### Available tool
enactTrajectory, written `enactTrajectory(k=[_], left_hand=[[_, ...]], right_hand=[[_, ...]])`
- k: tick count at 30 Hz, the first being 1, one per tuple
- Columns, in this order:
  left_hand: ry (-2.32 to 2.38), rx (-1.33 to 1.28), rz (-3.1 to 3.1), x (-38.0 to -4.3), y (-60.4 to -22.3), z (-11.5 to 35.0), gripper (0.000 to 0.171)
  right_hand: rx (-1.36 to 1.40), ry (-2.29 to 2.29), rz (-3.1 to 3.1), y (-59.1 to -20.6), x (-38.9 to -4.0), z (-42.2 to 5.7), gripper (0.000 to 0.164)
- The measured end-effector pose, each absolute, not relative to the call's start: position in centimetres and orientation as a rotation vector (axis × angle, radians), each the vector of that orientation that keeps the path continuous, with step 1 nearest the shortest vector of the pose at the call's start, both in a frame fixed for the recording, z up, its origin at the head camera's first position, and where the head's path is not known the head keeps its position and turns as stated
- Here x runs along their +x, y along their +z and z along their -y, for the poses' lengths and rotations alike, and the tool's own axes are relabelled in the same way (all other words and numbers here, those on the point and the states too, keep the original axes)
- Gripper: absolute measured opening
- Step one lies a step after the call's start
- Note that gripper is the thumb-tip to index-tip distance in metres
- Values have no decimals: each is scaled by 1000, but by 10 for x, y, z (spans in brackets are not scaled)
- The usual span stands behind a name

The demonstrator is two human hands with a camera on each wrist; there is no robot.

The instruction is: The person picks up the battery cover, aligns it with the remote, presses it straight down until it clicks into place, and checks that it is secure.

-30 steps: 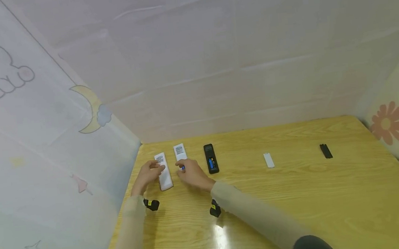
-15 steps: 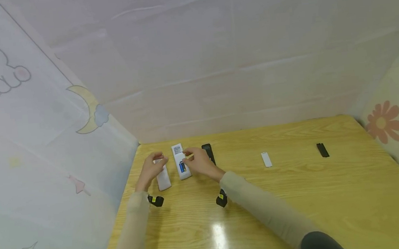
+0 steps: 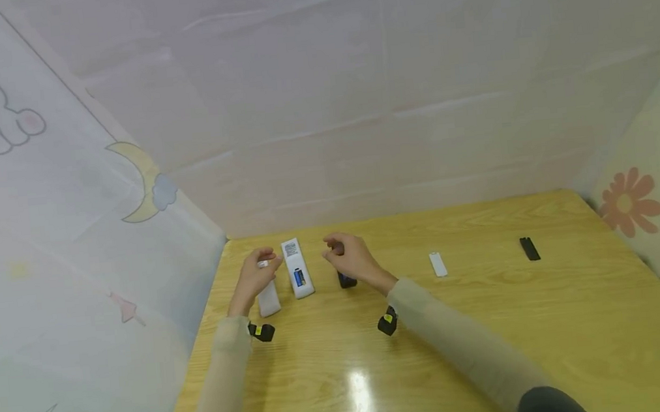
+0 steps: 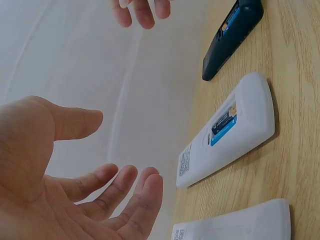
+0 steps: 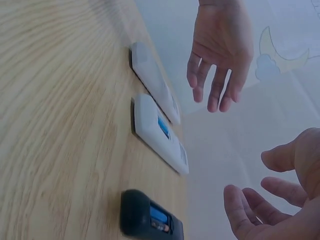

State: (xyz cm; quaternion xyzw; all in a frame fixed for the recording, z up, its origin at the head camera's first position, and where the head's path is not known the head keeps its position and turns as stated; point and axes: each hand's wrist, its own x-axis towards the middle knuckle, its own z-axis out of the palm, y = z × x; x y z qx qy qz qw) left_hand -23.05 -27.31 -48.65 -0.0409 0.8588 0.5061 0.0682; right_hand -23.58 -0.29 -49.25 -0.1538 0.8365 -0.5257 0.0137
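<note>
My left hand [image 3: 254,277] hovers above the leftmost white remote control [image 3: 268,301], hiding part of it; its battery side shows no opening in the left wrist view. Fingers are relaxed and hold nothing. Beside it lies a second white remote control [image 3: 304,289], its battery compartment uncovered with blue batteries [image 4: 224,125] inside. Further right, a black remote control [image 5: 134,214] also has an uncovered compartment with batteries in it. My right hand [image 3: 355,257] hangs over this black remote, hiding its upper part in the head view, with loosely bent fingers and nothing in them.
A small white battery cover [image 3: 438,264] lies on the wooden table [image 3: 465,331] right of the remotes. Farther right lies a black battery cover [image 3: 529,249]. Printed cloth walls [image 3: 309,103] stand at the back and sides.
My right hand has moved right, from the middle white remote to over the black one. The middle remote's batteries are now in full view. My left hand has shifted slightly up and right.
</note>
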Motion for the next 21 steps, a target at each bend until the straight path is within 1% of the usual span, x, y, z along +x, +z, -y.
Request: enactTrajectory(k=[11, 21], left_hand=[[1501, -122, -2576, -231, -484, 267, 63], [1447, -113, -2594, -234, -487, 261, 66]], right_hand=[[-497, -1691, -2596, -488, -235, -26, 40], [-425, -1683, -2653, -487, -241, -56, 42]])
